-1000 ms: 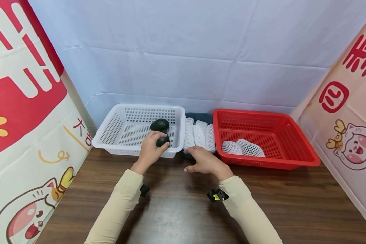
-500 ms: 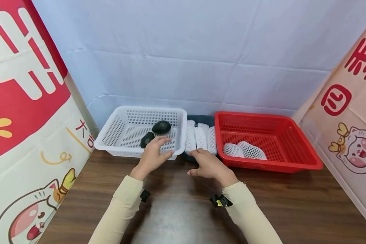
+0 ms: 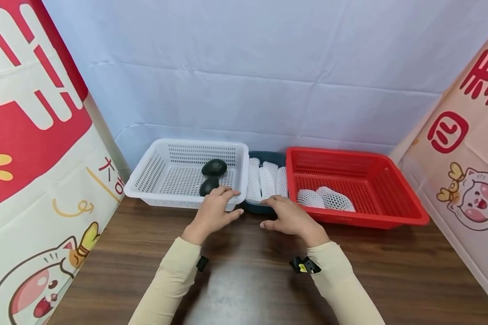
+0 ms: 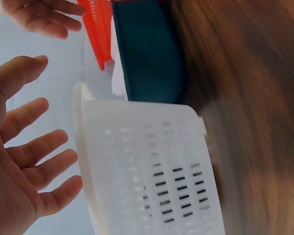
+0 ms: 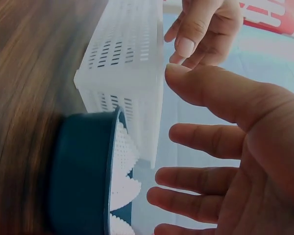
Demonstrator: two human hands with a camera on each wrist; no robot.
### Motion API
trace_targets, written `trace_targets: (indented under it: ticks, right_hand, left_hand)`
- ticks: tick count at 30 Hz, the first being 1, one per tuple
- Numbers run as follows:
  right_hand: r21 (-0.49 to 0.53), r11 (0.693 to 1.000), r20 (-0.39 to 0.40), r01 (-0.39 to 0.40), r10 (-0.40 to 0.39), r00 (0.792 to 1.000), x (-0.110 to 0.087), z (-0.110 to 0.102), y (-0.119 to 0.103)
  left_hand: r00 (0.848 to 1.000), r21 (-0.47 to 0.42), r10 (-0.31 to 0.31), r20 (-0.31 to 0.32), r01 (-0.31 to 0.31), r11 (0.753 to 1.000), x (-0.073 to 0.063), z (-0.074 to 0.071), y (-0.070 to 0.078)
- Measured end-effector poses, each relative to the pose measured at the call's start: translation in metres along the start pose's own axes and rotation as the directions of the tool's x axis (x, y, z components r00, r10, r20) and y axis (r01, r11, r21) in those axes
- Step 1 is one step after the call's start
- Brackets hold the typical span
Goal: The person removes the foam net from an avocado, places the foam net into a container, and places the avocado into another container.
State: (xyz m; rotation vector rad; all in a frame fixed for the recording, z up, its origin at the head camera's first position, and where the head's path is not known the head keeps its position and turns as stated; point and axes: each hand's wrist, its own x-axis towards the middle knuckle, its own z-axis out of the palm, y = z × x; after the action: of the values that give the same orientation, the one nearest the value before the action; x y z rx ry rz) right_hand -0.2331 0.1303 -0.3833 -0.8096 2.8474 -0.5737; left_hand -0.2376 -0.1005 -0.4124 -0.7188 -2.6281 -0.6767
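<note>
My left hand (image 3: 213,212) hovers at the front right corner of the white basket (image 3: 162,199), fingers spread and holding nothing. Two dark avocados (image 3: 214,167) lie in that basket, the nearer avocado (image 3: 208,185) just beyond my left fingers. In front of the dark teal bin (image 3: 265,156) is my right hand (image 3: 293,217), its fingers loosely extended and its palm bare in the right wrist view. White foam net sleeves (image 3: 267,179) stand in a row inside the bin. Their tips poke above the rim in the right wrist view.
The red basket (image 3: 349,220) stands to the right of the bin. Two net-wrapped pieces (image 3: 334,199) lie at its front left. All three containers sit on a wooden table (image 3: 236,280), against a pale cloth backdrop (image 3: 252,67). Printed cloths hang on both sides.
My left hand has let go of the nearer avocado and drawn back to the right. That avocado rolled left, then partly back right. My right hand has shifted slightly right.
</note>
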Motion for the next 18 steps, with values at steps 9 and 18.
trace_targets:
  ticks: [9,18]
  right_hand:
    - [0.006,1.000,-0.042,0.015,-0.015,0.999,-0.009,-0.012,0.011]
    - [-0.042,0.998,-0.098,-0.040,0.035,0.995,-0.012,-0.024,0.020]
  left_hand:
    - [0.999,0.137,0.025,0.048,-0.031,0.990,0.006,0.005,0.018]
    - [0.995,0.196,0.027,0.093,-0.045,0.980,0.008,0.011,0.028]
